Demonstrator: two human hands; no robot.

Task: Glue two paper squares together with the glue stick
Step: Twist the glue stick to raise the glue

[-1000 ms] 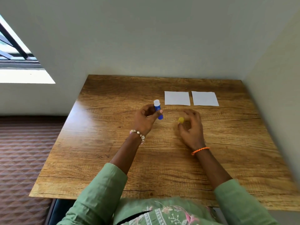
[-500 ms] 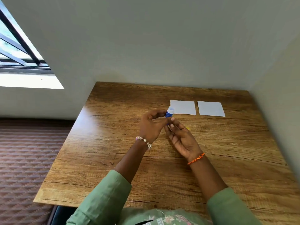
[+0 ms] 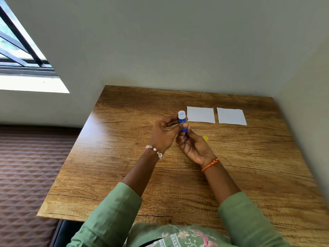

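Both forearms reach forward from green sleeves and meet above the wooden table [image 3: 110, 175]. The left hand [image 3: 162, 134], a beaded bracelet at its wrist, pinches the glue stick [image 3: 182, 123] between thumb and curled fingers. The right hand [image 3: 195, 148], palm up with an orange thread band at the wrist, grips the stick's lower end with its fingertips.

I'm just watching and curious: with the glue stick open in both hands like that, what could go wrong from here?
1. The yellow cap lies loose on the table beside the right hand; a nudge might roll it away.
2. The left hand and right hand both grip the glue stick; twisting out too much glue might smear the two paper squares.
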